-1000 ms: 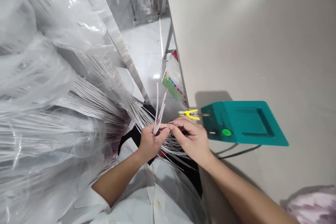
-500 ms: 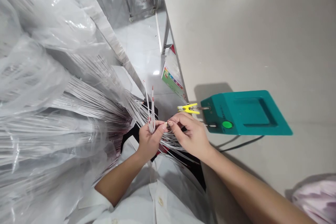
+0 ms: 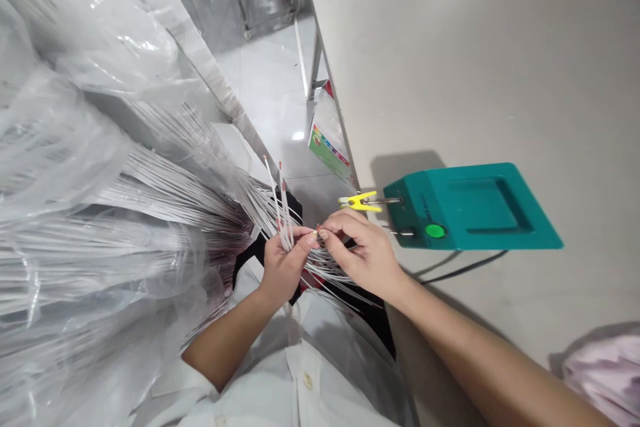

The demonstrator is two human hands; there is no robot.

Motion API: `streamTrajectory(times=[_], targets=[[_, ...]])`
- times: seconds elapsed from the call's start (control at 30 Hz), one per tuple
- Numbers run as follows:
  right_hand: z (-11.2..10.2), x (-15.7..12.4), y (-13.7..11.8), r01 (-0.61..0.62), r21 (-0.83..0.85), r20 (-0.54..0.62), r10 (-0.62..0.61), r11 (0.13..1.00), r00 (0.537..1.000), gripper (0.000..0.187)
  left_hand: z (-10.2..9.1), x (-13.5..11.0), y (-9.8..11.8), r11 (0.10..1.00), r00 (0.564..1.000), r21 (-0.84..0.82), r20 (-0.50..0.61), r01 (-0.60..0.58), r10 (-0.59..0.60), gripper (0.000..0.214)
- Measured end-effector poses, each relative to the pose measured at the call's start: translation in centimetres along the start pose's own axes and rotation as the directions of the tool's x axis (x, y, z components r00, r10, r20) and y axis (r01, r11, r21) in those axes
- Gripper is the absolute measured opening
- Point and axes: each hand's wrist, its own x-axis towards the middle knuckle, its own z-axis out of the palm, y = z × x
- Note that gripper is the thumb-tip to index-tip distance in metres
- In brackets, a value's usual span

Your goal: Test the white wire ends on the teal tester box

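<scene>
My left hand (image 3: 284,265) is closed round a few thin white wires (image 3: 280,203) whose red-tipped ends stick up above my fingers. My right hand (image 3: 361,253) pinches the end of another white wire right beside the left thumb. More white wires fan out below both hands, coming from a big bundle (image 3: 165,193) wrapped in clear plastic on the left. A teal box (image 3: 475,207) with a green button (image 3: 435,231) sits on the table just right of my right hand, with a yellow clip (image 3: 357,201) sticking out of its left side.
The pale table (image 3: 500,47) fills the right, and its edge runs past my right hand. A black cable (image 3: 460,268) leads from the teal box. Clear plastic sheeting (image 3: 60,147) covers the left. A colourful package (image 3: 330,150) lies on the floor below the table edge.
The upright wire ends in my left hand have tilted from leaning right to leaning left. Both hands stay together, and the view has shifted slightly.
</scene>
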Motion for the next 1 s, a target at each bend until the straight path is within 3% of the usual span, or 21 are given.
streamTrajectory(times=[0.17, 0.47, 0.73, 1.0], targets=[[0.1, -0.2, 0.0, -0.083, -0.061, 0.002, 0.083, 0.995, 0.997, 0.013, -0.5, 0.0, 0.4, 1.000, 1.000, 0.010, -0.009, 0.000, 0.000, 0.025], [0.1, -0.1, -0.3, -0.089, 0.065, -0.034, 0.092, 0.994, 0.995, 0.007, -0.4, -0.1, 1.0, 0.989, 0.997, 0.136, -0.030, -0.062, 0.066, 0.015], [0.4, -0.2, 0.0, -0.187, 0.076, 0.024, 0.186, 0.979, 0.982, 0.016, -0.1, 0.0, -0.1, 0.993, 0.999, -0.120, -0.046, -0.015, 0.010, 0.018], [0.4, -0.2, -0.2, -0.177, 0.178, -0.036, 0.186, 0.968, 0.982, 0.009, -0.5, 0.2, -0.1, 0.999, 1.000, -0.038, -0.023, -0.012, 0.011, 0.017]])
